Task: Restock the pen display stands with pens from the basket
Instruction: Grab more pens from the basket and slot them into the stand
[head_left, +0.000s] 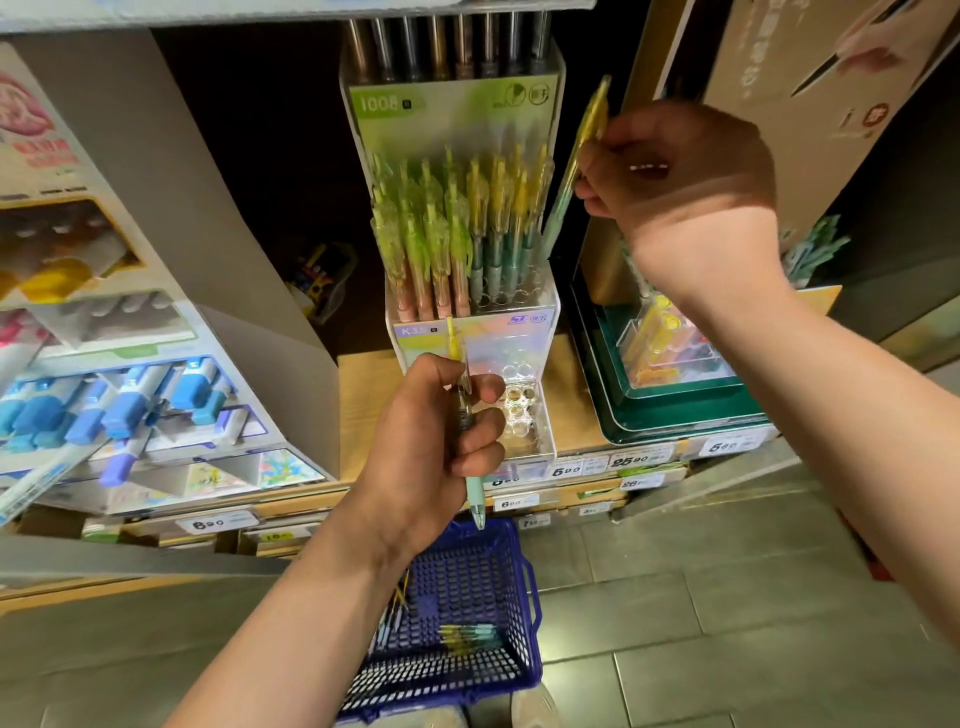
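Your R hand (675, 176) pinches a yellow-clip pen (571, 176) by the barrel, tip angled down at the right edge of the clear display stand (519, 322). Your L hand (431, 441) is curled round a mint pen (474, 488), held approx upright in front of the stand's low front tier. The stand sits near the front edge of the wooden shelf (363, 395). The blue basket (467, 597) is on the floor below w/ a few loose pens (467, 636) in it. To do this well: pick a free hole among the teal barrels, right side. Bring the pen vertical before letting it drop, and don't knock its neighbours. L-hand pen likely goes next.
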